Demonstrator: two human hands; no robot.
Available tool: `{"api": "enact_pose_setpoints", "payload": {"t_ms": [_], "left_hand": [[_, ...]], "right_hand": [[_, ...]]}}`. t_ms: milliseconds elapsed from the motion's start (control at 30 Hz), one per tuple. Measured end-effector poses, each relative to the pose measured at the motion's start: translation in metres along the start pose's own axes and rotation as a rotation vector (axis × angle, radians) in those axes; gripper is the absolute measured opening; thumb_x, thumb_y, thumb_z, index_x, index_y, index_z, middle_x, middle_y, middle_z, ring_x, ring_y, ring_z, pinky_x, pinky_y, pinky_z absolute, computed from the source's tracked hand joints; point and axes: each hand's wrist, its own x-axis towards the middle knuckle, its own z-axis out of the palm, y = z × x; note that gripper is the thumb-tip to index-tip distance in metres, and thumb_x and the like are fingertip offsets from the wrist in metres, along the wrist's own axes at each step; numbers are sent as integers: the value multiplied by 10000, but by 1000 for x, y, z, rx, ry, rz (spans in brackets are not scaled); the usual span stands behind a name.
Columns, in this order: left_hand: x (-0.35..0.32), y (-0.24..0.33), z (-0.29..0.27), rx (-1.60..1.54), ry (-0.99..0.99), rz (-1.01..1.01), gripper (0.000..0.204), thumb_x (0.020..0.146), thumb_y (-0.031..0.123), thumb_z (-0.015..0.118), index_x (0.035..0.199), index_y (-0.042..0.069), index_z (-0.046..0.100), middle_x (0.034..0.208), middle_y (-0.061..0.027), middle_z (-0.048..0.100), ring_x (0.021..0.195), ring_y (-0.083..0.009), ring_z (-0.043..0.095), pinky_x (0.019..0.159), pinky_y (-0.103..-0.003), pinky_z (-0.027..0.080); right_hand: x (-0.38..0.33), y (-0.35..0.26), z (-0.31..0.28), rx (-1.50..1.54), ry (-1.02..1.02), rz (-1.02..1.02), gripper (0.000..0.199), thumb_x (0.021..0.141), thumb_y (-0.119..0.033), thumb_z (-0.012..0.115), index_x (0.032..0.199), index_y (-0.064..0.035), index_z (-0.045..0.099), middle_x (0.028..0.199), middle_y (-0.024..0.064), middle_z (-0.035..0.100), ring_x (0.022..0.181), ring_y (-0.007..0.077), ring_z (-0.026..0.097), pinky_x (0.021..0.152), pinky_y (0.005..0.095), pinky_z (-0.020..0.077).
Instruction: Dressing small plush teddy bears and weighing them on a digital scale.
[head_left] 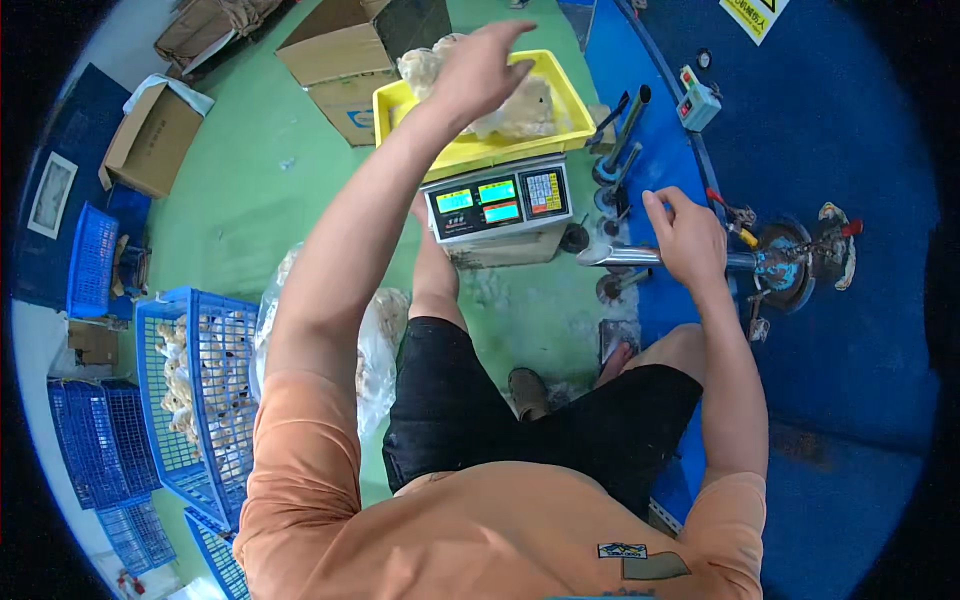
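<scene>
Seated person reached into a yellow tray of plush pieces atop a scale.

Blue machine housing (830,120) filled the right of the frame; a blue crate (190,400) sat lower left. The yellow tray (560,85), upper centre, held cream plush pieces (525,105), probably light and soft, easy to pinch anywhere. Left hand (480,65) hovered over them, grip open; right hand (685,235) closed on the metal nozzle (615,256). Green floor left open room.

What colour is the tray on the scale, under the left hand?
Yellow: the tray on the scale, under the left hand, head view.
</scene>
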Motion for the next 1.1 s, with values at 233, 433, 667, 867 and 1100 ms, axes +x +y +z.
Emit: {"api": "enact_pose_setpoints", "payload": {"t_ms": [233, 433, 667, 867, 1100], "left_hand": [[-8, -52, 79, 728, -714, 82, 582, 746, 331, 757, 1245, 71, 609, 1217, -132, 664, 1084, -353, 622, 945, -463, 497], [-50, -67, 44, 685, -423, -86, 309, 820, 245, 632, 1056, 59, 703, 1049, -148, 709, 942, -338, 624, 862, -453, 484], [-120, 59, -50, -255, -48, -275, 601, 758, 268, 761, 1286, 18, 618, 1230, -163, 667, 1127, -323, 607, 992, -436, 457], [-221, 101, -22, -597, -159, -850, 740, 776, 226, 805, 1380, -58, 484, 1264, -230, 624, 1157, -298, 615, 994, -368, 492], [-240, 118, 36, -903, -297, -725, 730, 803, 231, 803, 1398, -34, 472, 1304, -201, 610, 1164, -295, 609, 1031, -365, 460]], "right_hand": [[-1, 7, 1, 25, 37, 14, 415, 975, -459, 517, 921, -91, 699, 717, 94, 706, 662, 388, 647, 616, 473, 486], [-2, -1, 3, 36, 52, -24, 411, 974, -458, 518, 904, -93, 693, 715, 97, 704, 663, 389, 645, 618, 481, 484], [-3, 8, 9, -18, 96, -13, 418, 978, -456, 511, 863, -88, 674, 720, 114, 703, 667, 400, 642, 627, 498, 484], [-1, 7, 10, 1, 93, -40, 436, 978, -465, 502, 848, -82, 666, 733, 136, 706, 680, 412, 643, 640, 508, 487], [-1, 7, 11, -28, 100, -25, 455, 973, -481, 497, 853, -77, 669, 742, 155, 708, 697, 416, 650, 654, 511, 492]]}}
